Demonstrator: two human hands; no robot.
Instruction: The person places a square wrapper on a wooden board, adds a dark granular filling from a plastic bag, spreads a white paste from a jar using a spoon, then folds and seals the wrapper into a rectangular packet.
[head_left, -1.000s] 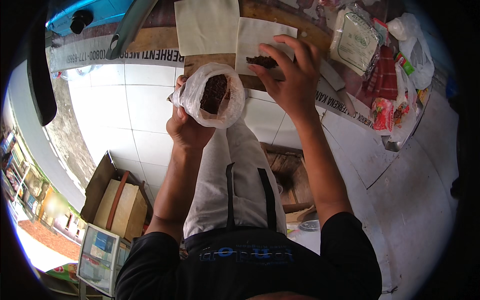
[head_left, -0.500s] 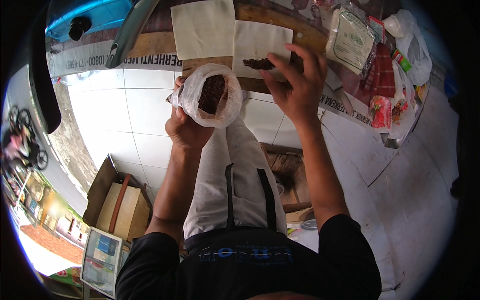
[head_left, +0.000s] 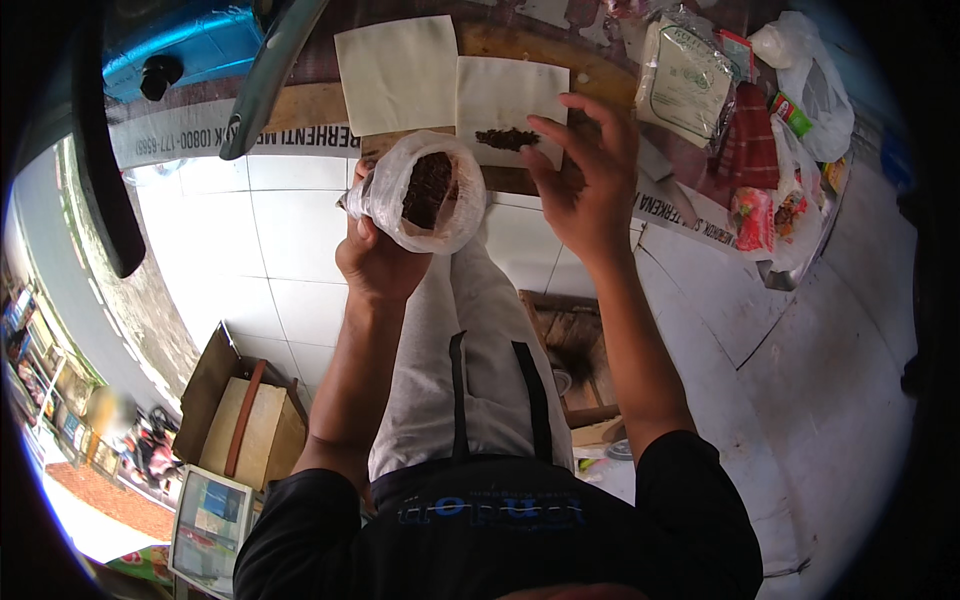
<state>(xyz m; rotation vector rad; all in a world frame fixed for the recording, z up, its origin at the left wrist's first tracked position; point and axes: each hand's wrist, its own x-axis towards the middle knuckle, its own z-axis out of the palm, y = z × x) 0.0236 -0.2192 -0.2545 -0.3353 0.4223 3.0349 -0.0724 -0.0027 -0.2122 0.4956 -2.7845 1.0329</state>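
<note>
My left hand (head_left: 385, 262) is wrapped round a clear plastic bag (head_left: 470, 208), its mouth turned open toward me. Dark brown shreds (head_left: 430, 190) fill the inside of the bag. Beyond it, two pale square sheets, like thin wrappers, lie side by side: a bare left sheet (head_left: 397, 75) and a right sheet (head_left: 508, 90) bearing a small strip of the same brown shreds (head_left: 506, 138). Over that right sheet's edge hovers my right hand (head_left: 592, 190), open, thumb and fingers apart. Its fingertips are close beside the strip, and I see nothing held between them.
A plastic-wrapped stack of pale sheets (head_left: 688, 80) lies at the right, near a red checked cloth (head_left: 745, 135) and plastic bags (head_left: 815, 85). A blue appliance with a black knob (head_left: 158, 75) stands far left. A wooden box (head_left: 235, 410) sits on the tiled floor.
The whole view has shifted slightly. The strip of shreds looks a little looser, and my right fingertips stay beside it. My left hand still holds the bag. Motorbikes outside have moved.
</note>
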